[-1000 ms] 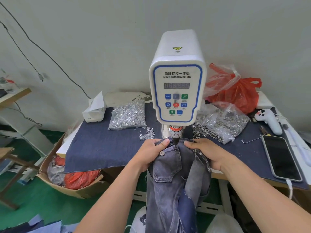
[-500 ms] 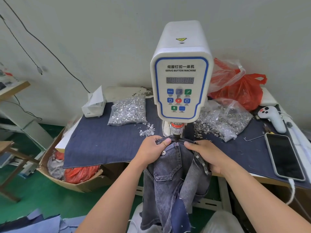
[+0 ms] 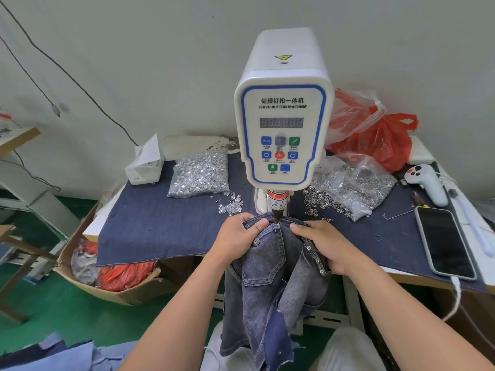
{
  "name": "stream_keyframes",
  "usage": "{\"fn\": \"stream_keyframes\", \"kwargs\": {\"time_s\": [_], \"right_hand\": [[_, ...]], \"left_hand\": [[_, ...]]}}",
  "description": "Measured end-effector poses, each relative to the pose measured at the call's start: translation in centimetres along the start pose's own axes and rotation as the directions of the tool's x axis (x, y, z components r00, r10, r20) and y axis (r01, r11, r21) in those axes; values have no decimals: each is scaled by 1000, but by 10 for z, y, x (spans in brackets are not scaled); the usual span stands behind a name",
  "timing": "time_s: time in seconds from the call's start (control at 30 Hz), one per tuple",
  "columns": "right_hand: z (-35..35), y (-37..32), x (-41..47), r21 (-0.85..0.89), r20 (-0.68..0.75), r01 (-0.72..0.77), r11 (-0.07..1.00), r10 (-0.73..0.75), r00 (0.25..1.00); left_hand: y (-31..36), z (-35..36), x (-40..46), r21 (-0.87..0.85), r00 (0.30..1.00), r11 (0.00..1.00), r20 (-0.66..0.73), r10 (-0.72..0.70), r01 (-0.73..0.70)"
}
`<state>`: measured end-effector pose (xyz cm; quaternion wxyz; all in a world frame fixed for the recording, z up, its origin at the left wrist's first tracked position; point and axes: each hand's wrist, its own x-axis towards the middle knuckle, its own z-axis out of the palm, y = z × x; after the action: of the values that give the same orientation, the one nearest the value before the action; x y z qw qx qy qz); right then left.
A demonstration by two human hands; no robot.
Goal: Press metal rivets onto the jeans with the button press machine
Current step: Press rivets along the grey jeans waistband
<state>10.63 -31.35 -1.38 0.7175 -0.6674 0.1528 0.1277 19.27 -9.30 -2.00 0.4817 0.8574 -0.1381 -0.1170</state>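
My left hand [image 3: 238, 234] and right hand [image 3: 321, 243] pinch the jeans [image 3: 278, 266] taut at six o'clock of the press head [image 3: 277, 204]. I judge I'm positioning; next, seat the pocket corner squarely, thumbs clear.

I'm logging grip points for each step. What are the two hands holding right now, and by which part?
Both hold the jeans by the waistband under the press head: left hand left of it, right hand right of it.

bright even light, soft shadows, wide-angle bending at edges
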Motion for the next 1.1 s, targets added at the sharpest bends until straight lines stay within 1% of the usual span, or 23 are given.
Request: {"fn": "stream_keyframes", "kwargs": {"time_s": [0.07,0.17,0.27,0.37,0.6,0.73,1.1], "right_hand": [[0,1,1,-4,3,5,1000,-5,1000],[-2,2,2,9,3,-6,1000,6,1000],[-4,2,3,34,10,-18,999,17,1000],[-4,3,3,77,10,-30,997,29,1000],[-5,4,5,119,0,-31,992,31,1000],[-6,5,6,152,13,-51,987,50,999],[-3,5,6,163,-3,-47,985,48,999]], "left_hand": [[-1,-3,-3,-82,999,997,42,-8,12],[-5,-10,-7,-210,988,977,151,9,23],[-8,-14,-7,-262,981,965,192,29,23],[-10,-13,-8,-250,984,968,174,46,-1],[-15,-13,-9,-156,982,982,140,125,-103],[-14,-13,-9,-159,980,983,158,118,-92],[-16,-13,-8,-193,978,978,173,118,-83]]}}
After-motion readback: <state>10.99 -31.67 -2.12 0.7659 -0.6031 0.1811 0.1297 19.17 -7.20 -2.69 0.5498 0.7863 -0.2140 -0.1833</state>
